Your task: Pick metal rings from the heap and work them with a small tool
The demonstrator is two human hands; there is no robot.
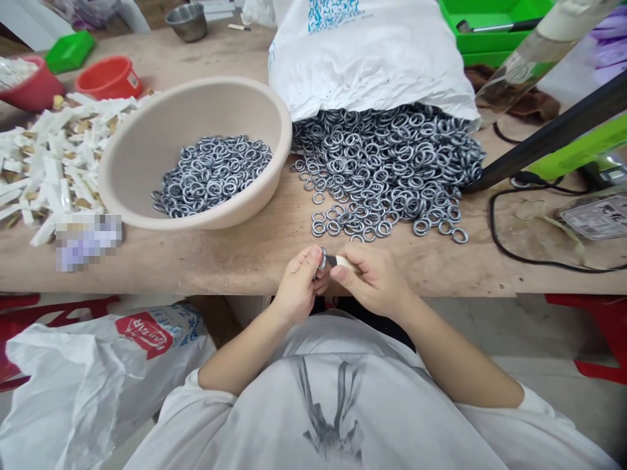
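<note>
Between thumb and fingers, my left hand (298, 284) pinches a grey metal ring (323, 258) at the table's front edge. My right hand (373, 277) is closed around the pale handle of a small tool (345, 262); its dark, flat tip meets the ring or lies right beside it. Exactly what kind of tool it is, I cannot tell. Just beyond my hands lies a heap of similar rings (392, 173), spilling from a white sack (367, 65). To the left, a beige basin (132, 143) holds many more rings (215, 173).
White strips (44, 163) are piled left of the basin. Behind them stand a red bowl (108, 77) and a green tray (70, 51). A steel bowl (187, 23) is farther back. On the right, a black cable (509, 251) loops near a dark bar (553, 134).
</note>
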